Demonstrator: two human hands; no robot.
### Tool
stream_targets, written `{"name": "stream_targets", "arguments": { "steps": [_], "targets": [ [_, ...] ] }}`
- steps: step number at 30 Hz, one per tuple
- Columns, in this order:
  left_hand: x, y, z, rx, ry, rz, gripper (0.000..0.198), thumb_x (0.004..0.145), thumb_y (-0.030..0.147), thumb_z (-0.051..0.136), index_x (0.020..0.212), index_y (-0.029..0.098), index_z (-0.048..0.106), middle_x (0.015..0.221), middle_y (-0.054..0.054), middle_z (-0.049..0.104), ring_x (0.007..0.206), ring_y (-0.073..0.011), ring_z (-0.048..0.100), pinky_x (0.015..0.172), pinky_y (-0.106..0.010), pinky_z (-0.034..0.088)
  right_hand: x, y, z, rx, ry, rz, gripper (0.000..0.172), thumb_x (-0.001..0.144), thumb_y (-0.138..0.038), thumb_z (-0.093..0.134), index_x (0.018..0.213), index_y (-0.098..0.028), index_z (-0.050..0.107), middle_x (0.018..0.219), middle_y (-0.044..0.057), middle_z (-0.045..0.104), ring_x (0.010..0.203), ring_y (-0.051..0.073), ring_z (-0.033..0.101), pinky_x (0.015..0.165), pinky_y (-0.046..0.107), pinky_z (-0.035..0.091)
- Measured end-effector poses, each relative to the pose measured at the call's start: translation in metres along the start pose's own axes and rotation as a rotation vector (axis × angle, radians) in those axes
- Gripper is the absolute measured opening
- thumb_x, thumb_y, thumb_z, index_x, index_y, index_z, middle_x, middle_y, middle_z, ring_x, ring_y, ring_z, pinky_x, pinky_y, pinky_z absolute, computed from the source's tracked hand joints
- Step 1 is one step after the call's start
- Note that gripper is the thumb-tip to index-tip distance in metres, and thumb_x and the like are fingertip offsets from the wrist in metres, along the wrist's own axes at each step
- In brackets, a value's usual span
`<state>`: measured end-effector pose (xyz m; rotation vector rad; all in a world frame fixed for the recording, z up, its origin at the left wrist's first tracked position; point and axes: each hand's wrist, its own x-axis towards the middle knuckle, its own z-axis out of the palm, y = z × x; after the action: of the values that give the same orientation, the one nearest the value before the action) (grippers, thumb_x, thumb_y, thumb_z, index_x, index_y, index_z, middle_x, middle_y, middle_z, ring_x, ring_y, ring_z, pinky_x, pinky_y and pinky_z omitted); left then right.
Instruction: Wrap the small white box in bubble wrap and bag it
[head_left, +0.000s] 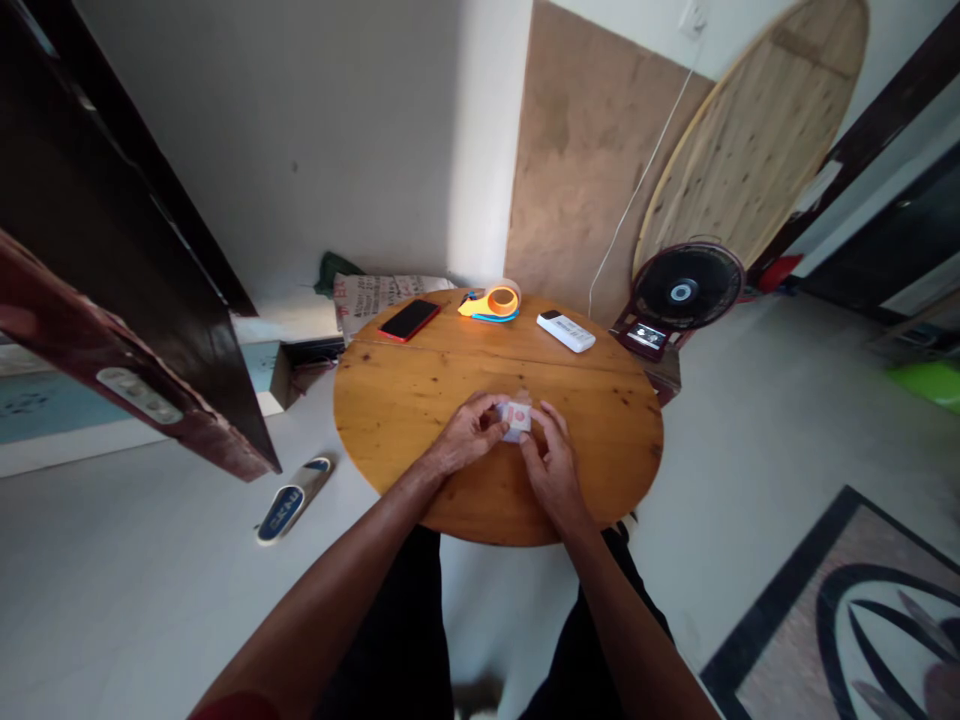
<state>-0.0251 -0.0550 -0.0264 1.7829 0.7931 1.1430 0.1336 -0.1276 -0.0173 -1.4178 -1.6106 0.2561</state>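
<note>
Near the middle of a round wooden table [405, 430], a small whitish box [517, 418] with reddish print sits between my two hands. A clear flap seems to stick up at its far side. My left hand [472, 432] grips the box from the left, with thumb and fingers closed on it. From the right, my right hand [553, 455] holds the box's other side between thumb and fingers. What is printed on the box is too small to read.
Along the table's far side lie a red-edged phone [409, 320], an orange and blue tape dispenser [491, 302] and a white box [566, 331]. A fan [681, 290] stands beyond the right edge. A slipper [294, 500] is on the floor at left, near a dark door [127, 220].
</note>
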Motion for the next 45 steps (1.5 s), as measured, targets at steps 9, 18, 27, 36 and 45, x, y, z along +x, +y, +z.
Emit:
{"name": "stream_targets", "arguments": {
  "steps": [9,18,27,36,45],
  "targets": [
    [0.0007,0.0018,0.0006,-0.026,-0.007,-0.005,0.037,0.079,0.024,0.064,0.115,0.018,0.06,0.11,-0.008,0.06,0.098,-0.0185,0.06,0.085,-0.031,0.051,-0.0004,0.0014,0.0003,-0.037,-0.033,-0.016,0.039,0.089,-0.029,0.048,0.126,-0.021,0.054,0.141,0.013,0.044,0.132,0.027,0.041,0.106,0.048,0.039],
    [0.0003,0.0043,-0.0001,0.012,0.006,-0.004,0.036,0.079,0.025,0.063,0.114,0.019,0.061,0.108,-0.008,0.06,0.096,-0.0188,0.06,0.085,-0.033,0.051,-0.001,0.0045,0.0021,-0.053,-0.041,-0.067,0.036,0.089,-0.028,0.049,0.122,-0.021,0.059,0.141,0.013,0.044,0.131,0.026,0.042,0.107,0.046,0.039],
    [-0.0001,0.001,0.0001,0.001,0.004,0.004,0.037,0.079,0.025,0.063,0.116,0.02,0.06,0.109,-0.008,0.06,0.098,-0.0183,0.06,0.086,-0.032,0.05,-0.0008,0.0,-0.0012,-0.056,-0.067,-0.13,0.034,0.088,-0.024,0.051,0.119,-0.024,0.064,0.141,0.01,0.043,0.128,0.026,0.045,0.106,0.045,0.04],
    [0.0001,0.0017,0.0001,0.005,0.001,-0.016,0.037,0.079,0.026,0.064,0.115,0.02,0.06,0.108,-0.007,0.06,0.097,-0.0183,0.06,0.085,-0.032,0.05,-0.0018,-0.0013,-0.0013,-0.078,-0.043,-0.107,0.036,0.086,-0.026,0.052,0.121,-0.021,0.06,0.142,0.013,0.043,0.131,0.027,0.043,0.107,0.047,0.039],
    [-0.0004,0.004,-0.0009,0.015,-0.008,-0.011,0.036,0.08,0.025,0.063,0.116,0.02,0.06,0.108,-0.007,0.06,0.095,-0.0177,0.06,0.084,-0.031,0.05,0.0002,-0.0012,0.0005,-0.007,0.001,-0.043,0.033,0.087,-0.029,0.051,0.119,-0.022,0.057,0.138,0.013,0.046,0.13,0.026,0.043,0.107,0.048,0.038]
  ]
}}
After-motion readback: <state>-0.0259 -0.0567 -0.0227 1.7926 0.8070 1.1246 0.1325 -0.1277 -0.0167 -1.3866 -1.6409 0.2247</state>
